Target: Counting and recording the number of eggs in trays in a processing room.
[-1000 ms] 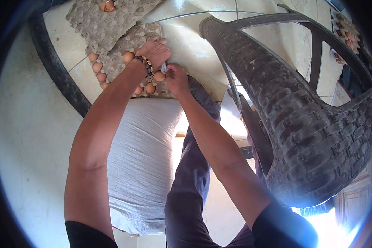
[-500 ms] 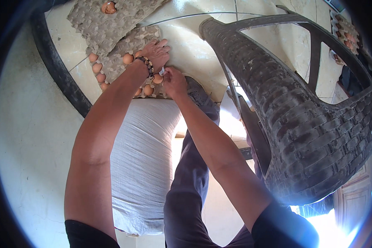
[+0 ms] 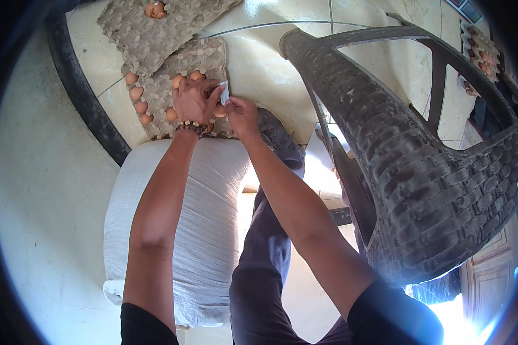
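On a grey cardboard egg tray (image 3: pixel 207 54), brown eggs sit in several cups, one of them an egg (image 3: pixel 171 114) beside my left wrist. My left hand (image 3: pixel 194 102), with a beaded bracelet at the wrist, hovers over the eggs with fingers spread to the right; its fingertips are beside a small white slip (image 3: pixel 224 92). My right hand (image 3: pixel 243 115) pinches the lower end of that slip at the tray's right edge. Close to the right fingertips lies another egg (image 3: pixel 219 111). Some eggs are partly hidden under my left hand.
A white stuffed sack (image 3: pixel 207 190) bulges in front of the tray. Another tray (image 3: pixel 172 34) with a broken eggshell (image 3: pixel 155 10) overlaps it at the back. A dark woven-pattern plastic chair (image 3: pixel 397 149) lies at the right; more eggs (image 3: pixel 486 60) in a tray sit beyond.
My left hand has drawn back and left from the tray's right edge to above the eggs. The white slip now shows more in my right fingers, which have barely moved.
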`<control>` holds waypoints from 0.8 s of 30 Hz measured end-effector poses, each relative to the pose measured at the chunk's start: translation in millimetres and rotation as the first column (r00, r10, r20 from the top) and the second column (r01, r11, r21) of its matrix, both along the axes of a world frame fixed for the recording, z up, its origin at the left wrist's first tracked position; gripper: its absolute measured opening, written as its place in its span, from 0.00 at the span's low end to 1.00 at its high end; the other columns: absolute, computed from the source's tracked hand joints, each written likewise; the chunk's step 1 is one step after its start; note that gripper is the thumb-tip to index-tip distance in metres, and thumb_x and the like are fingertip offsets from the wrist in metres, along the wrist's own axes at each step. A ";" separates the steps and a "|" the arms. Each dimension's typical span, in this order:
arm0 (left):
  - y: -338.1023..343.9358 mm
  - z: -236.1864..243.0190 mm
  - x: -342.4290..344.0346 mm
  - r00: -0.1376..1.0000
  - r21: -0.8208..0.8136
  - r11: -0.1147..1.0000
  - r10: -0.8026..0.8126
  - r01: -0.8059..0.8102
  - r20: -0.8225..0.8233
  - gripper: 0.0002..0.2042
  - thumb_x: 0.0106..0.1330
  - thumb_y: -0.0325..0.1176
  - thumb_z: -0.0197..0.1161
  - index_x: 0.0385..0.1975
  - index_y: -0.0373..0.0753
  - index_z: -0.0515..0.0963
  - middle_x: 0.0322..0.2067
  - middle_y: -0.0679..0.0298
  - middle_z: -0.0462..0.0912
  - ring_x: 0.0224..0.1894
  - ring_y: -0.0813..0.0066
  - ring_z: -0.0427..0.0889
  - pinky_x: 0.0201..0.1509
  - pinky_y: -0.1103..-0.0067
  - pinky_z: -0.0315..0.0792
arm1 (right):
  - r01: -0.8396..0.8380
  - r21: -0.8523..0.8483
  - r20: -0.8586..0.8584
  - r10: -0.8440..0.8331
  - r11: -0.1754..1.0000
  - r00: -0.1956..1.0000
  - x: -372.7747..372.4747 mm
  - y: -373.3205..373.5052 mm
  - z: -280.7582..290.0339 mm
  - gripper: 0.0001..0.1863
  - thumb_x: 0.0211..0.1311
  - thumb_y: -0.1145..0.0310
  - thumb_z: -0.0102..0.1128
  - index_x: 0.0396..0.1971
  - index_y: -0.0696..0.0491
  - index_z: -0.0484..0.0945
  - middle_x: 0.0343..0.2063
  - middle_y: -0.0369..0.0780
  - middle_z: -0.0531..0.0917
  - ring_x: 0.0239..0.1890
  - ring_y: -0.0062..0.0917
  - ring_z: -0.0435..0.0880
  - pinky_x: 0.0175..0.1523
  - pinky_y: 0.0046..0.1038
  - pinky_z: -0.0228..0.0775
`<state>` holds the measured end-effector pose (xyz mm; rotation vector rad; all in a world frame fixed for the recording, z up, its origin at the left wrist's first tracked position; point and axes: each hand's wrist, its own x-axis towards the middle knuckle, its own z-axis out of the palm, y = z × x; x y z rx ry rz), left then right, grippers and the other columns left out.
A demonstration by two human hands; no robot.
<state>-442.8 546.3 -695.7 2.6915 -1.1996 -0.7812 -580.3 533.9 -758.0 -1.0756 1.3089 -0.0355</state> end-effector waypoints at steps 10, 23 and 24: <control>-20.2 -5.0 -9.2 0.992 0.317 0.940 0.127 -0.126 0.019 0.12 0.56 0.52 0.63 0.33 0.56 0.88 0.30 0.68 0.87 0.47 0.68 0.78 0.53 0.67 0.61 | 0.147 0.123 -0.025 -0.145 0.982 0.989 2.9 1.9 8.9 0.09 0.57 0.72 0.63 0.36 0.59 0.84 0.30 0.44 0.87 0.34 0.27 0.88 0.43 0.27 0.78; 50.0 19.9 -24.8 0.862 -0.363 0.839 0.483 -0.405 0.154 0.18 0.58 0.44 0.63 0.45 0.43 0.79 0.40 0.59 0.82 0.48 0.55 0.76 0.50 0.61 0.68 | -0.021 -0.013 -0.086 0.020 1.000 0.996 -2.1 -30.7 36.2 0.23 0.55 0.63 0.68 0.45 0.63 0.78 0.35 0.47 0.85 0.36 0.29 0.85 0.43 0.29 0.77; 68.8 20.0 -16.9 0.831 -0.307 0.835 0.523 -0.456 0.188 0.21 0.57 0.46 0.64 0.47 0.43 0.77 0.42 0.57 0.81 0.49 0.54 0.75 0.52 0.60 0.68 | -0.064 -0.004 -0.090 0.063 0.998 0.994 2.3 -37.2 36.0 0.24 0.54 0.63 0.69 0.47 0.63 0.76 0.36 0.47 0.84 0.37 0.29 0.85 0.44 0.29 0.76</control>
